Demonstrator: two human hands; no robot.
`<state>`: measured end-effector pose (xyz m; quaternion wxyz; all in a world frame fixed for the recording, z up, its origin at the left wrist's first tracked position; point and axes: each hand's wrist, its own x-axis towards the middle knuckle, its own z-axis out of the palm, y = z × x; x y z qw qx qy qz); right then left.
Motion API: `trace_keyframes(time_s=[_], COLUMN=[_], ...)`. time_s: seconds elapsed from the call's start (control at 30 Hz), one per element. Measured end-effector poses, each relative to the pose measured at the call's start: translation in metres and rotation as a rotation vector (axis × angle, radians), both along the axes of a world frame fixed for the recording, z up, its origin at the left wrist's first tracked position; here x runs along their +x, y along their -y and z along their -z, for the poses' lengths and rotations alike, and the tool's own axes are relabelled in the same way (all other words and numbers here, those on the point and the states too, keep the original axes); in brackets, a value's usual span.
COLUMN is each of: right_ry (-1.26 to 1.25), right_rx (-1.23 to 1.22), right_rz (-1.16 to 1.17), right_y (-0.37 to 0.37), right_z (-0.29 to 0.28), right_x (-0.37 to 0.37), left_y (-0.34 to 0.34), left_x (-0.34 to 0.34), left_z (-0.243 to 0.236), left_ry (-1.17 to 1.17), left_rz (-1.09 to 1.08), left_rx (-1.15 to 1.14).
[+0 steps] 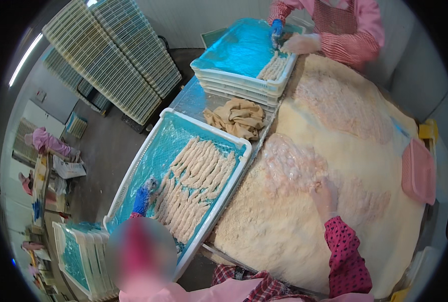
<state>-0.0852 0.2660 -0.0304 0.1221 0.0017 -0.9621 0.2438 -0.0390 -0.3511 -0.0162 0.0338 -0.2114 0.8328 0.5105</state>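
Observation:
My left hand [142,200], in a blue glove with flour-caked fingertips, is at the left edge of the rows of floured meat strips [199,166]. Its fingers are curled together; whatever they hold is too small to make out. Those strips lie side by side on blue film in a white tray [244,144]. Over the flour-covered table, my right hand [325,197] wears a clear glove. Its fingers are closed on the near edge of a glistening pile of pale pink raw meat [289,163]. Loose flour [269,226] spreads around the pile.
Across the table, a person's gloved hands [302,44] work at stacked white trays [234,83]. A crumpled tan cloth [235,118] lies between trays. More raw meat [342,105] is on the far flour. A pink basket [418,171] stands right; tall tray stacks [103,60] stand left.

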Motion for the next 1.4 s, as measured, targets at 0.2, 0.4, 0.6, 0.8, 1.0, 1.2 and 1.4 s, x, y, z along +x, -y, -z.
trace_keyframes(time_s=[0.2, 0.4, 0.6, 0.8, 1.0, 1.2, 1.4], right_ry=[0.116, -0.015, 0.410, 0.253, 0.267, 0.000, 0.006], right_rx=[-0.380, -0.164, -0.096, 0.202, -0.043, -0.039, -0.240], right_rz=[0.082, -0.378, -0.311, -0.230, 0.046, 0.068, 0.139], right_y=[-0.011, -0.012, -0.049, -0.014, -0.063, -0.017, 0.013], right_z=[-0.018, -0.067, -0.077, -0.027, -0.019, -0.039, -0.045], right_x=[-0.009, 0.057, 0.130, 0.130, 0.182, 0.159, 0.131], left_y=[-0.035, -0.170, -0.327, -0.422, -0.405, -0.464, -0.452], left_x=[-0.028, -0.027, 0.011, 0.024, 0.023, 0.041, 0.066], left_z=[-0.004, -0.050, -0.050, 0.026, 0.010, 0.051, 0.042], left_ry=[-0.091, -0.394, -0.486, -0.388, -0.463, -0.308, 0.633], left_rz=[0.007, 0.150, 1.027, 1.190, 1.156, 0.855, 0.262], left_rx=[0.421, 0.293, -0.070, -0.275, -0.395, 0.146, 1.792])
